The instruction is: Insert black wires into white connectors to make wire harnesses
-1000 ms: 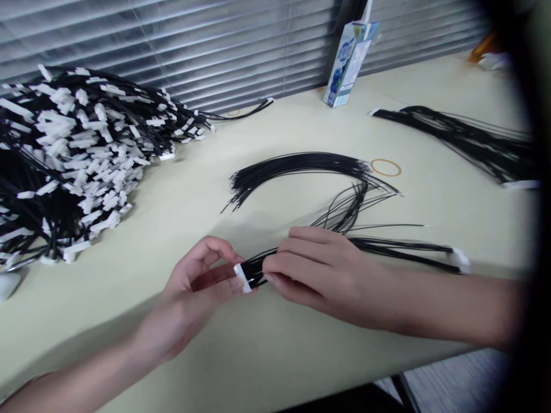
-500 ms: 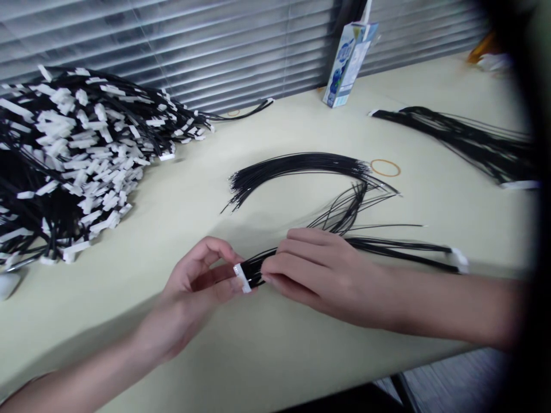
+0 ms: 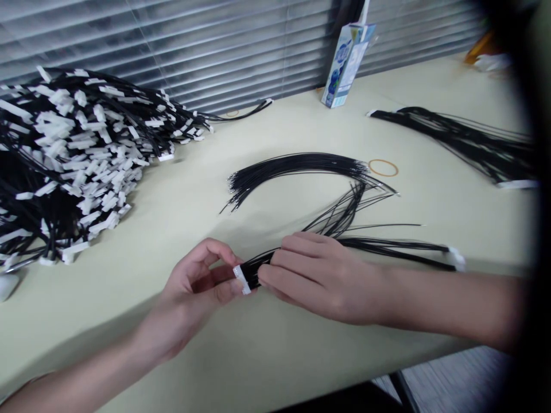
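My left hand (image 3: 196,295) pinches a white wire connector (image 3: 241,279) between thumb and fingers, low over the table. Black wires (image 3: 253,269) run out of the connector to the right. Close beside it, my right hand (image 3: 316,275) is closed on these wires near the connector; its fingertips are partly hidden. Past that hand the wires go on to a second white connector (image 3: 457,259), and other loose wires (image 3: 344,209) fan up behind the knuckles. A bundle of loose black wires (image 3: 297,163) with metal tips lies behind both hands.
A large heap of black wires with white connectors (image 3: 90,160) fills the left side. More connectorised wires (image 3: 456,137) lie at the right. A rubber band (image 3: 383,167) rests by the loose bundle. A drink carton (image 3: 346,66) stands at the back by the blinds (image 3: 241,51).
My right hand has shifted slightly left along the wires, toward the connector, and its fingers have curled over more. The left hand keeps its pinch, almost still.
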{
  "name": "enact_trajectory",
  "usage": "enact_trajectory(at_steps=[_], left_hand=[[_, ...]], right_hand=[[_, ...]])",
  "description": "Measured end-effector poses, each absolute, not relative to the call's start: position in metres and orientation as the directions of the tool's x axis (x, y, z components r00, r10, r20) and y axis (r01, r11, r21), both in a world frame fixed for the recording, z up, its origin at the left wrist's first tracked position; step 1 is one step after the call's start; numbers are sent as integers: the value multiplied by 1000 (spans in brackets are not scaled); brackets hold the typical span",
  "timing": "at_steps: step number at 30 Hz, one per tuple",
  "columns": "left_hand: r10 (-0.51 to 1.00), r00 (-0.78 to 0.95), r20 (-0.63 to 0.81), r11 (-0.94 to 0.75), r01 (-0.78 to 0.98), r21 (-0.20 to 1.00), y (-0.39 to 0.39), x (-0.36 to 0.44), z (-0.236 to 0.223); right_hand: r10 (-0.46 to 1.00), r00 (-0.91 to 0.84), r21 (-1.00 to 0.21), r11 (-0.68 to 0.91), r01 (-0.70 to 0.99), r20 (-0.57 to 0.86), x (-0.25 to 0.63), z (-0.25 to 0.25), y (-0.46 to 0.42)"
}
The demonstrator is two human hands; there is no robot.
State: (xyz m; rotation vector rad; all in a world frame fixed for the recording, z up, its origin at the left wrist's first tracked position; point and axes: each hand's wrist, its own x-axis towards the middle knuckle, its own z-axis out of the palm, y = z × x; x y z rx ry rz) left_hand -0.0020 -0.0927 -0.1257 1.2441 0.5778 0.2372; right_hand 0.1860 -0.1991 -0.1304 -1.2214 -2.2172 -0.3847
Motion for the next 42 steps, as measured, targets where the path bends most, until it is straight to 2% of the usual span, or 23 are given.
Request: enact_trajectory(at_steps=[7, 28, 35, 42], left_hand=[[478, 826, -297, 316, 154, 936, -90, -2, -128], [508, 807, -302, 269, 184, 945, -91, -3, -129], [515, 802, -301, 322, 144, 936, -92, -2, -127], [486, 824, -291, 306, 152, 940, -92, -2, -127]], right_hand=[[623, -445, 15, 571, 821, 643, 187, -131, -198], [615, -459, -41, 625, 780, 641, 187, -133, -193], [673, -456, -61, 595, 801, 582, 188, -137, -191], [697, -445, -42, 561, 827, 562, 186, -135, -192]])
